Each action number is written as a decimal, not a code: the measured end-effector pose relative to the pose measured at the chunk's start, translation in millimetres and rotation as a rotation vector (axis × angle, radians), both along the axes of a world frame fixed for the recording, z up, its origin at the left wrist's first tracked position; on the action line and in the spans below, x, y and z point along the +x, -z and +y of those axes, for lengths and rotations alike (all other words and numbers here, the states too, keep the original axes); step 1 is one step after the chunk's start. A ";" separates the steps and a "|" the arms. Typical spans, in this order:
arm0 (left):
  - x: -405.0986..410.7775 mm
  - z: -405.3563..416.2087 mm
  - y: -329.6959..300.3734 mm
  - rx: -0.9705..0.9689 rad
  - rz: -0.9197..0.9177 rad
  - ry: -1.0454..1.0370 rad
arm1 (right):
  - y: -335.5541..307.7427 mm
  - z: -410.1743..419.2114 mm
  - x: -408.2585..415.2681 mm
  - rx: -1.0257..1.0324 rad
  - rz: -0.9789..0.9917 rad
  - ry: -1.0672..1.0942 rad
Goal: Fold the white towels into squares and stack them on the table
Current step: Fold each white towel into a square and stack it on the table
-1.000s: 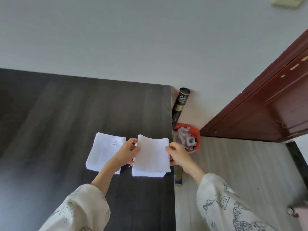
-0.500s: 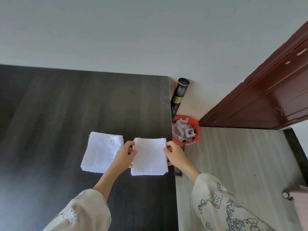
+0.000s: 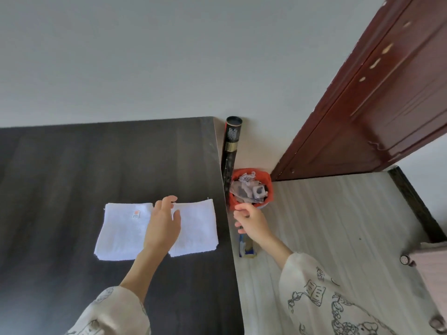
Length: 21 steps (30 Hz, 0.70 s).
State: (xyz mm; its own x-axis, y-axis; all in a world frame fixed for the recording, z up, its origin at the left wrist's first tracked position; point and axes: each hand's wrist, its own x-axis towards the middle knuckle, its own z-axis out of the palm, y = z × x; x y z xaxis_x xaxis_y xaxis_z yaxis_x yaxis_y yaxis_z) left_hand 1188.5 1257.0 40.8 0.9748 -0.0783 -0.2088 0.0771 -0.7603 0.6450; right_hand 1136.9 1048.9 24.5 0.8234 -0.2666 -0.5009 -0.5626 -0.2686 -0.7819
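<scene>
Two folded white towel squares lie side by side on the dark table [image 3: 72,170]. The left towel [image 3: 121,232] carries a small orange label. The right towel [image 3: 197,226] sits close to the table's right edge. My left hand [image 3: 163,226] hovers flat over the gap between them, fingers spread, covering both inner edges; I cannot tell whether it touches them. My right hand [image 3: 251,222] is off the table, past its right edge, fingers loosely curled and holding nothing.
An orange bin [image 3: 251,187] full of scraps stands on the floor just right of the table, below my right hand. A black tube [image 3: 231,146] leans against the wall behind it. A dark red door [image 3: 375,105] stands at the right.
Both hands let go of the right towel, which now lies flat on the table. My right hand drew back past the table edge. My left hand opened above the two towels.
</scene>
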 end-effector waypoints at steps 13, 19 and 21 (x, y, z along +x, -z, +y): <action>-196.3 -295.8 -82.2 -0.228 -0.055 0.769 | -108.4 -225.0 -301.5 0.075 -0.322 0.595; -359.1 -465.1 -115.6 -0.350 -0.040 1.099 | -141.6 -320.3 -501.6 0.013 -0.358 0.940; -412.9 -511.1 -123.9 -0.377 -0.012 1.224 | -148.0 -345.9 -561.6 -0.041 -0.367 1.055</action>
State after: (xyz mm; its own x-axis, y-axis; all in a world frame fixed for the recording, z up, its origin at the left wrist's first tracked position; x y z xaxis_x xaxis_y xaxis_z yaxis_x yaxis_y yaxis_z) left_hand 775.6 745.9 164.7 0.2276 -0.9733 0.0298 -0.5468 -0.1024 0.8310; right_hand 575.3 703.1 172.5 0.2710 -0.9299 -0.2488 -0.2611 0.1778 -0.9488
